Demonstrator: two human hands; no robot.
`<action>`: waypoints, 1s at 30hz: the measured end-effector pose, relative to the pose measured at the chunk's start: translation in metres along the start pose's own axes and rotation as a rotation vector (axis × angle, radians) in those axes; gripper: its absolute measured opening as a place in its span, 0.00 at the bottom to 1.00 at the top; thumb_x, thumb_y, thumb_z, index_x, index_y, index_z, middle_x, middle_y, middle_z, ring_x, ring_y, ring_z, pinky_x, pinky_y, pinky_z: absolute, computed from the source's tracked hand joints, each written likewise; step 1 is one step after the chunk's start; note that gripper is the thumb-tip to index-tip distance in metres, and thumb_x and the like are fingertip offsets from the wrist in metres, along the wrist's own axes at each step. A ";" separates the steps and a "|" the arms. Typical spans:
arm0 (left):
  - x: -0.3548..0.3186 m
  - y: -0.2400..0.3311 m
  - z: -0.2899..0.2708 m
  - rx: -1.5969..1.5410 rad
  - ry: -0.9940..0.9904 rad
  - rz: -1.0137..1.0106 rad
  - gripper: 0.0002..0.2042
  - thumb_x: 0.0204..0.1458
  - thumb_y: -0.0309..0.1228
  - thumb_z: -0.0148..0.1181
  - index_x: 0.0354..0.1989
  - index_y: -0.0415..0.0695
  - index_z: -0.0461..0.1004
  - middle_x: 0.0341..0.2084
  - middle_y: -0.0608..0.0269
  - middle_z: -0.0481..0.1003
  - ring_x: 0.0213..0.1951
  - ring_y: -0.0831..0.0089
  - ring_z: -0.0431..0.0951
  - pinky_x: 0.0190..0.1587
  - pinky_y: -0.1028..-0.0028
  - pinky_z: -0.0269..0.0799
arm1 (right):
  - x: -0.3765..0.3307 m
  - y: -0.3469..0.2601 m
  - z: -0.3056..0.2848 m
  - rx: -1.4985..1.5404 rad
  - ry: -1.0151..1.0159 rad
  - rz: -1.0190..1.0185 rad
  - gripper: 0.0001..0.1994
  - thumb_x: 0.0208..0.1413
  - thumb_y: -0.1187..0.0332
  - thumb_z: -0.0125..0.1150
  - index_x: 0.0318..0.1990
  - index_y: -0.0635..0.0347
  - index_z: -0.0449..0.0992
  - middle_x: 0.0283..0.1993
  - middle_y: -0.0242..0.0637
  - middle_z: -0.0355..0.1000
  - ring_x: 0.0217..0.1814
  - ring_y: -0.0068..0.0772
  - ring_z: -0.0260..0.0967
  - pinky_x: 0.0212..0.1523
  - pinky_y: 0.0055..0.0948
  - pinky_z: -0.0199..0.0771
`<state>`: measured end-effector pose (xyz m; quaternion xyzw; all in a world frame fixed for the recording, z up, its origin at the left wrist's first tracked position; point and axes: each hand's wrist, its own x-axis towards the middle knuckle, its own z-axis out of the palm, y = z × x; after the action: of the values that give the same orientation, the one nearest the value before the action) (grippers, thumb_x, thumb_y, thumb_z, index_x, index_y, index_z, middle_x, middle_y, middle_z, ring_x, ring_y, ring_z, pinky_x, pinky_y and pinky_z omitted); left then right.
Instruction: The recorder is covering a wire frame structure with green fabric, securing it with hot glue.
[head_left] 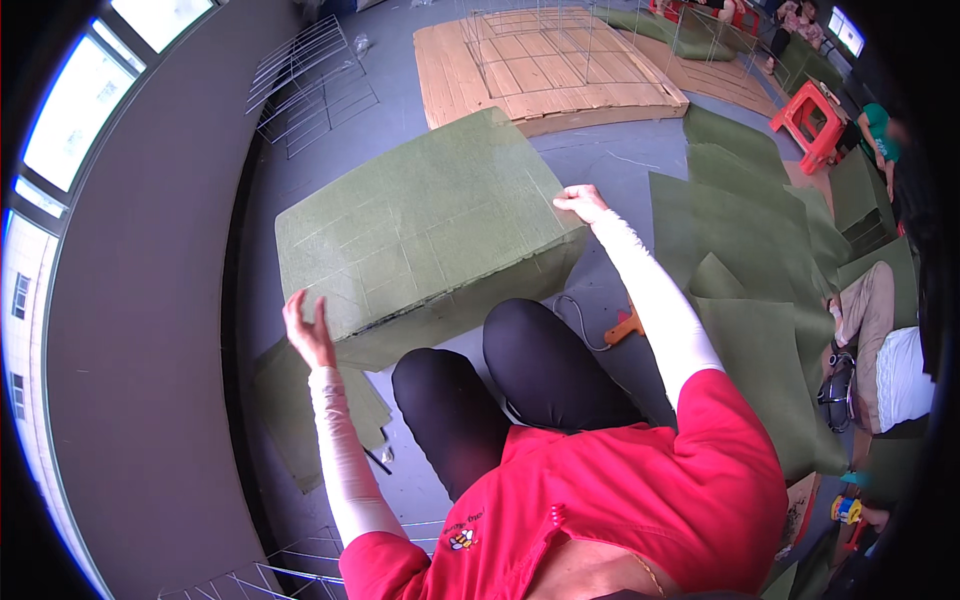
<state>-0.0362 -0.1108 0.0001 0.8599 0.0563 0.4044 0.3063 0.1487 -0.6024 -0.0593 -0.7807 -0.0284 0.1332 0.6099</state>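
Observation:
In front of my knees stands a box-shaped frame covered in green felt-like sheet (420, 215), with thin straight lines of a grid showing through its top. My left hand (311, 332) is at the near left corner, thumb and fingers apart, seemingly next to the edge without gripping it. At the right edge, my right hand (582, 204) pinches the green sheet near the corner. By my right knee, an orange tool with a cord (625, 326), perhaps a glue gun, lies on the floor.
Green sheets (745, 230) are spread on the right, and green pieces (310, 420) lie at left. Wire racks (310, 85) stand by the grey wall (160, 300). Beyond the box is a cardboard-covered platform (560, 75). Other people sit at right, near a red stool (812, 125).

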 end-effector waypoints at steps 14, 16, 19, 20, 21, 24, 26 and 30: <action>0.022 -0.163 -0.059 0.003 -0.476 -0.793 0.17 0.43 0.42 0.65 0.29 0.37 0.78 0.19 0.69 0.74 0.21 0.83 0.69 0.27 0.82 0.64 | 0.020 -0.101 -0.006 0.580 0.012 0.010 0.07 0.51 0.65 0.59 0.36 0.55 0.72 0.31 0.26 0.70 0.30 0.18 0.66 0.27 0.18 0.64; 0.024 -0.163 -0.049 0.077 -0.448 -0.705 0.18 0.43 0.42 0.65 0.29 0.36 0.78 0.20 0.67 0.75 0.22 0.82 0.71 0.28 0.81 0.65 | 0.025 -0.124 -0.006 0.596 -0.014 -0.039 0.07 0.51 0.65 0.59 0.36 0.55 0.72 0.30 0.27 0.70 0.30 0.19 0.65 0.27 0.18 0.64; 0.033 -0.160 -0.033 0.153 -0.430 -0.639 0.22 0.41 0.47 0.65 0.28 0.36 0.78 0.22 0.62 0.77 0.23 0.78 0.72 0.31 0.78 0.68 | 0.041 -0.157 -0.002 0.711 0.010 -0.098 0.08 0.51 0.65 0.60 0.35 0.57 0.72 0.30 0.29 0.69 0.30 0.20 0.65 0.26 0.18 0.65; 0.032 -0.164 -0.031 0.256 -0.404 -0.588 0.24 0.40 0.51 0.64 0.27 0.37 0.78 0.17 0.66 0.73 0.19 0.80 0.69 0.24 0.78 0.64 | 0.047 -0.171 -0.001 0.725 -0.057 -0.143 0.08 0.51 0.65 0.61 0.34 0.56 0.72 0.31 0.27 0.68 0.31 0.18 0.64 0.27 0.17 0.64; 0.032 -0.171 -0.030 0.358 -0.377 -0.539 0.27 0.38 0.56 0.63 0.26 0.38 0.79 0.12 0.69 0.69 0.15 0.81 0.66 0.18 0.78 0.60 | 0.051 -0.185 0.001 0.738 -0.125 -0.186 0.07 0.50 0.65 0.62 0.33 0.55 0.72 0.31 0.26 0.67 0.31 0.16 0.63 0.27 0.15 0.63; 0.036 -0.159 -0.033 0.324 -0.393 -0.672 0.28 0.36 0.57 0.63 0.27 0.38 0.78 0.14 0.69 0.70 0.16 0.79 0.67 0.18 0.76 0.62 | 0.063 -0.214 0.011 0.720 -0.189 -0.232 0.08 0.51 0.63 0.61 0.34 0.55 0.72 0.34 0.24 0.67 0.35 0.15 0.63 0.32 0.17 0.64; 0.049 -0.151 -0.034 0.345 -0.364 -0.686 0.30 0.38 0.55 0.64 0.36 0.36 0.76 0.23 0.64 0.74 0.26 0.73 0.74 0.27 0.74 0.69 | 0.082 -0.231 0.008 0.812 -0.181 -0.247 0.05 0.50 0.67 0.60 0.30 0.56 0.73 0.28 0.28 0.70 0.29 0.20 0.66 0.27 0.19 0.67; 0.048 -0.030 0.002 0.017 -0.360 -0.241 0.45 0.34 0.54 0.67 0.56 0.35 0.56 0.53 0.46 0.60 0.55 0.58 0.62 0.55 0.63 0.59 | 0.118 -0.233 -0.010 0.883 -0.219 -0.239 0.06 0.51 0.65 0.60 0.26 0.54 0.72 0.21 0.31 0.71 0.20 0.23 0.68 0.20 0.18 0.68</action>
<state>0.0017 -0.0708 0.0136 0.9080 0.1063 0.2041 0.3501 0.2924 -0.5286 0.1457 -0.4191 -0.1227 0.1430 0.8882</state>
